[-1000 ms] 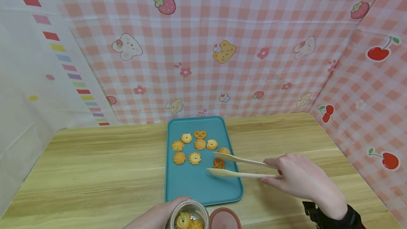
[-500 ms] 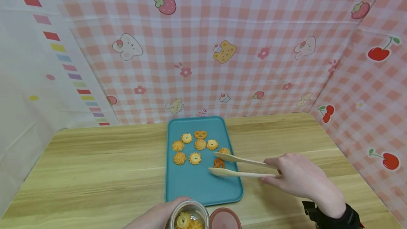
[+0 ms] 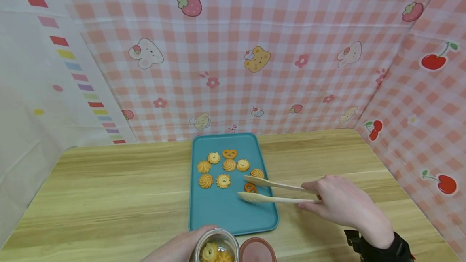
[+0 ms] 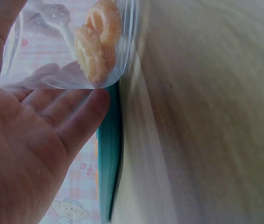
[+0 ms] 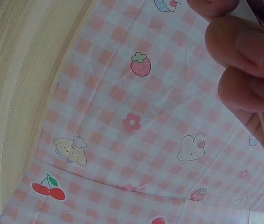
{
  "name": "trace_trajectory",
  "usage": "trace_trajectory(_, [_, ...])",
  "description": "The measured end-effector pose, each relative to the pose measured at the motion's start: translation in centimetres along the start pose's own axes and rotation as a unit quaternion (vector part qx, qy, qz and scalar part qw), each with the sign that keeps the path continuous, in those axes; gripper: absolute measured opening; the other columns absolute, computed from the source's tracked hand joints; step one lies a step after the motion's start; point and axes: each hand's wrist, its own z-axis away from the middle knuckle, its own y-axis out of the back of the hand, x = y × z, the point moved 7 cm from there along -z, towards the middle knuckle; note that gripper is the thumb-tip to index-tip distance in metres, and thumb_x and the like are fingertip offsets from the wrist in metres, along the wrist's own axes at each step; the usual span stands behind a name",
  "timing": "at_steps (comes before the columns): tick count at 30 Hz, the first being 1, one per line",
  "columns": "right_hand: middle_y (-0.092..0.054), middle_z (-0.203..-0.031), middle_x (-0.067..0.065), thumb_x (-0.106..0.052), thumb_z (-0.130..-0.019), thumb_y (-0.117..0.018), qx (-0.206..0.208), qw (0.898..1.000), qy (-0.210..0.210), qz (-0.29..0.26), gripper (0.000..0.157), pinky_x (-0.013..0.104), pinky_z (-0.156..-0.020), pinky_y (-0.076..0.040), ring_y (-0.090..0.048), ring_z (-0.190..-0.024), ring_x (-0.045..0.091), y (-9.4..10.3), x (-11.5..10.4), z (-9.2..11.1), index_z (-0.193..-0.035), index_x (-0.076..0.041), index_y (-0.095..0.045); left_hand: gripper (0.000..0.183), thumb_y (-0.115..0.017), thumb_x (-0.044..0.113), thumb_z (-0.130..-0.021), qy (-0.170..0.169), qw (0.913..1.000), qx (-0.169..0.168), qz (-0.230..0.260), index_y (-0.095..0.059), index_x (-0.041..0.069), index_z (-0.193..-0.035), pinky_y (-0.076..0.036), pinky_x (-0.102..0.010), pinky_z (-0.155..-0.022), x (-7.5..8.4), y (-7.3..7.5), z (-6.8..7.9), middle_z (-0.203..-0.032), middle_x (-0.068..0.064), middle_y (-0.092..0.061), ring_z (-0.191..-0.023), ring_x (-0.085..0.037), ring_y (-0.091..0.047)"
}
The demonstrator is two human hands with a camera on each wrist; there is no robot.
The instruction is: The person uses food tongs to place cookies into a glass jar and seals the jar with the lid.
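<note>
My right hand (image 3: 338, 201) grips light wooden tongs (image 3: 287, 200) from the right side. Their two arms are spread over the blue-green tray (image 3: 214, 213), one on each side of a small pretzel (image 3: 250, 188). A swirl cookie (image 3: 257, 173) lies just beyond the upper arm. At the tray's near edge my left hand (image 3: 185, 242) holds a clear jar (image 3: 233, 241) with its mouth up. Several cookies (image 4: 94, 53) sit at the jar's bottom in the left wrist view, where my fingers and thumb go round its wall. In the right wrist view curled fingers (image 5: 248, 51) show at the upper right.
Several more cookies (image 3: 223, 181) and another pretzel (image 3: 229, 154) lie on the tray's far half. A round reddish lid (image 3: 257, 250) lies right of the jar. Wooden tabletop (image 3: 120, 193) extends to both sides, with a pink checked cloth (image 3: 233, 88) behind.
The upper tong arm has come slightly nearer to me, toward the pretzel, uncovering more of the swirl cookie. The left hand and jar have not moved.
</note>
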Motion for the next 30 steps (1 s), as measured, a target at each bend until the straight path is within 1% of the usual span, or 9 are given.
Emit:
trace_trajectory(4, [-0.029, -0.053, -0.019, -0.051, -0.081, -0.069, -0.002, 1.0, 0.002, 0.001, 0.023, 0.02, -0.043, -0.022, -0.025, -0.047, -0.003, -0.1, 0.0, -0.1, -0.077, -0.034, -0.054, 0.071, -0.071, 0.043, -0.084, 0.001, 1.0, 0.0, 0.002, -0.042, 0.014, -0.142, -0.047, -0.032, -0.088, 0.0, 0.0, 0.0, -0.124, 0.008, -0.059, -0.107, -0.005, -0.055])
trace_trajectory(11, [-0.025, -0.053, -0.019, -0.059, -0.083, -0.063, -0.003, 1.0, 0.003, -0.006, 0.027, 0.02, -0.043, -0.019, -0.022, -0.047, -0.003, -0.1, -0.1, 0.0, -0.076, -0.035, -0.052, 0.071, -0.071, 0.044, -0.083, -0.001, 1.0, 0.002, -0.005, -0.042, 0.016, -0.142, -0.047, -0.031, -0.088, 0.0, 0.0, 0.0, -0.123, 0.01, -0.059, -0.107, -0.005, -0.055])
trace_trajectory(19, [-0.023, -0.054, -0.019, -0.059, -0.085, -0.061, 0.003, 1.0, 0.014, -0.009, 0.03, 0.019, -0.043, -0.017, -0.02, -0.047, -0.004, 0.3, -0.5, 0.0, -0.075, -0.034, -0.048, 0.071, -0.071, 0.044, -0.083, 0.001, 1.0, 0.001, 0.001, -0.042, 0.018, -0.142, -0.047, -0.031, -0.088, 0.0, -0.1, 0.0, -0.123, 0.01, -0.058, -0.107, -0.005, -0.055])
trace_trajectory(21, [-0.023, -0.054, -0.02, -0.059, -0.085, -0.061, 0.008, 1.0, 0.021, -0.01, 0.029, 0.019, -0.043, -0.017, -0.02, -0.047, -0.004, 0.4, -0.6, 0.1, -0.076, -0.034, -0.049, 0.071, -0.071, 0.044, -0.083, 0.003, 1.0, 0.001, 0.002, -0.042, 0.018, -0.142, -0.047, -0.031, -0.088, -0.1, -0.1, 0.0, -0.123, 0.011, -0.059, -0.106, -0.005, -0.055])
trace_trajectory(24, [-0.023, -0.053, -0.02, -0.055, -0.083, -0.065, 0.019, 0.999, 0.031, -0.012, 0.025, 0.018, -0.043, -0.016, -0.019, -0.047, -0.005, 0.7, -1.0, 0.2, -0.079, -0.035, -0.052, 0.07, -0.071, 0.044, -0.083, 0.006, 1.0, -0.001, 0.005, -0.042, 0.018, -0.142, -0.047, -0.031, -0.087, -0.1, -0.1, 0.0, -0.123, 0.011, -0.059, -0.106, -0.004, -0.055])
trace_trajectory(28, [-0.023, -0.053, -0.021, -0.05, -0.081, -0.071, 0.031, 0.999, 0.039, -0.013, 0.02, 0.018, -0.043, -0.017, -0.019, -0.047, -0.005, 1.1, -1.3, 0.2, -0.082, -0.036, -0.056, 0.07, -0.071, 0.043, -0.084, 0.002, 1.0, -0.002, 0.003, -0.042, 0.016, -0.142, -0.047, -0.031, -0.088, 0.0, 0.0, -0.1, -0.123, 0.009, -0.059, -0.106, -0.005, -0.055])
trace_trajectory(30, [-0.023, -0.053, -0.022, -0.051, -0.081, -0.07, 0.036, 0.998, 0.043, -0.011, 0.02, 0.017, -0.043, -0.017, -0.019, -0.047, -0.006, 1.2, -1.4, 0.3, -0.084, -0.036, -0.057, 0.07, -0.071, 0.043, -0.084, 0.001, 1.0, -0.003, 0.005, -0.042, 0.016, -0.142, -0.047, -0.031, -0.088, 0.0, 0.0, -0.1, -0.123, 0.009, -0.059, -0.107, -0.005, -0.055])
